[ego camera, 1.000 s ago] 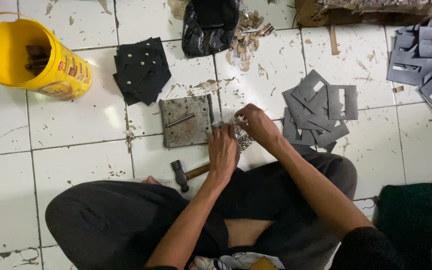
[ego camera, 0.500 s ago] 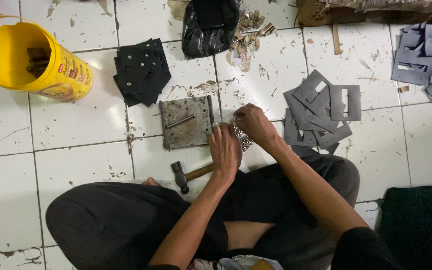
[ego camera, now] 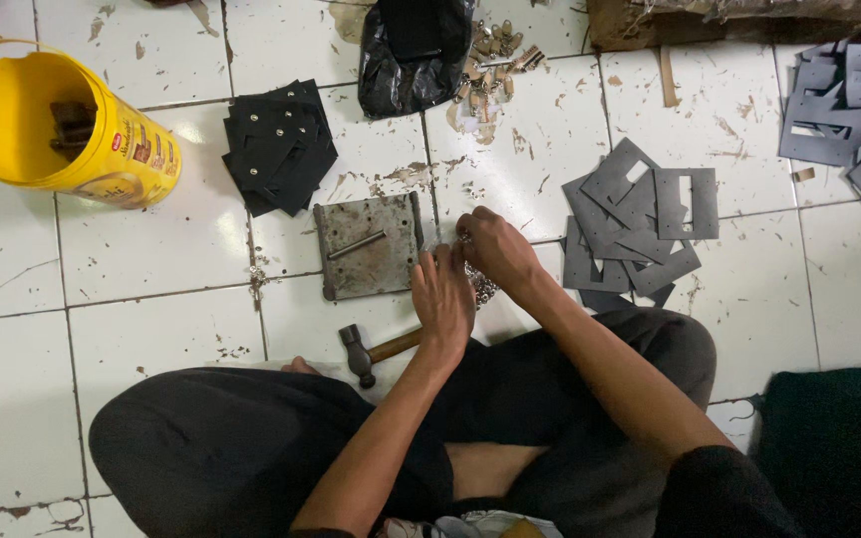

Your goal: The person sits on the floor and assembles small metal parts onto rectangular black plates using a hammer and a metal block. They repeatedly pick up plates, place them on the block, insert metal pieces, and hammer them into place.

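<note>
Far to the left of the fingers, a yellow bucket (ego camera: 62, 125) lies on its side on the white tiled floor (ego camera: 151, 319), with dark pieces inside it. Nearer, up and left of the hands, sits a stack of black squares (ego camera: 279, 147) dotted with small rivets. Just beside the left hand's fingers lies a worn metal block (ego camera: 369, 246) with a thin rod (ego camera: 356, 245) resting slantwise on it. Below that block, close under the left wrist, a hammer (ego camera: 376, 351) lies flat on the tiles, its head pointing left.

The left hand (ego camera: 443, 299) and the right hand (ego camera: 495, 249) meet just right of the block, fingers curled together over a small heap of shiny metal bits (ego camera: 483, 287). Both hands' fingers are bent in close and touch the heap, but whether they pinch any one piece cannot be told.

Above the hands are a black plastic bag (ego camera: 413, 50) and a scatter of brass-coloured parts (ego camera: 490, 50). Right of the right hand's fingers lies a loose pile of grey plates (ego camera: 640, 229) with rectangular slots. Well apart, at the far right edge, is a second pile of grey plates (ego camera: 849, 110).
</note>
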